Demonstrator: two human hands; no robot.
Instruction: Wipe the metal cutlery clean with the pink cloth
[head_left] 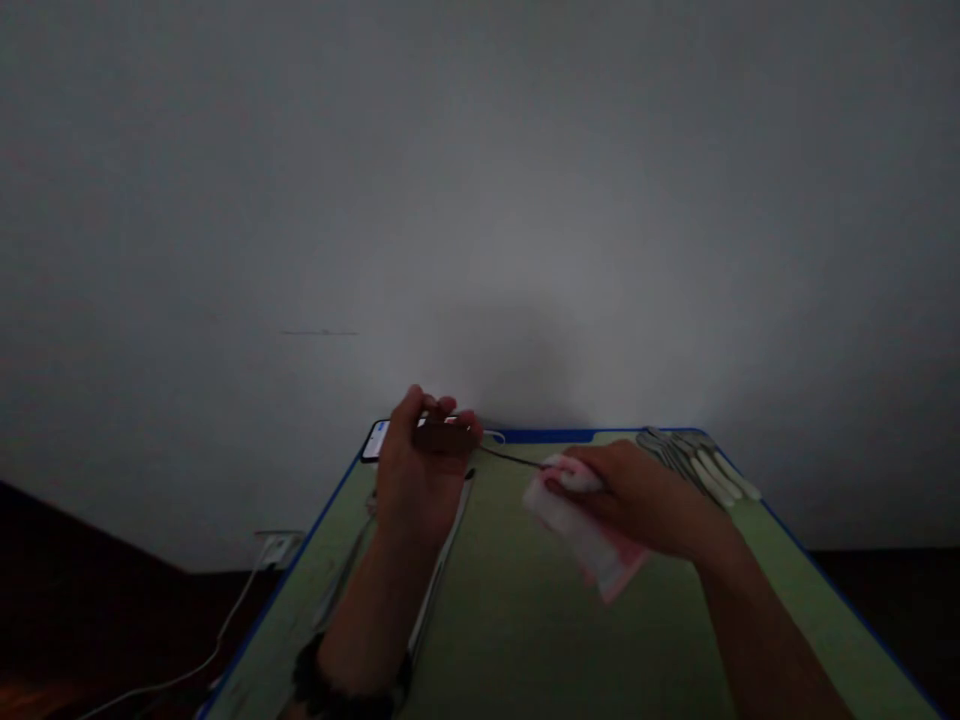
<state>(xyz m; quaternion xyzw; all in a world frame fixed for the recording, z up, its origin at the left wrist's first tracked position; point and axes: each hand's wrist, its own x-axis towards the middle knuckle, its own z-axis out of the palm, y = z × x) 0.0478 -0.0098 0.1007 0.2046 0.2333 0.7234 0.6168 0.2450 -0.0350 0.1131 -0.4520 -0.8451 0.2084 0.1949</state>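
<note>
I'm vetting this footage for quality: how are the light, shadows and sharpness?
Head view: dim overall, lower corners nearly black; head view: a soft shadow on the wall beyond the table; head view: phone screen bright; head view: cloth in the right hand looks slightly blurred.

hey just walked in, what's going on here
A person holds a thin-shafted utensil over a table. The left hand is at its broad, dark end; the right hand grips a pink and white cloth at the other. More utensils, some white-handled, lie at the far right corner, and a phone lies at the far left. The picture is dim, so finer detail is hard to tell.
</note>
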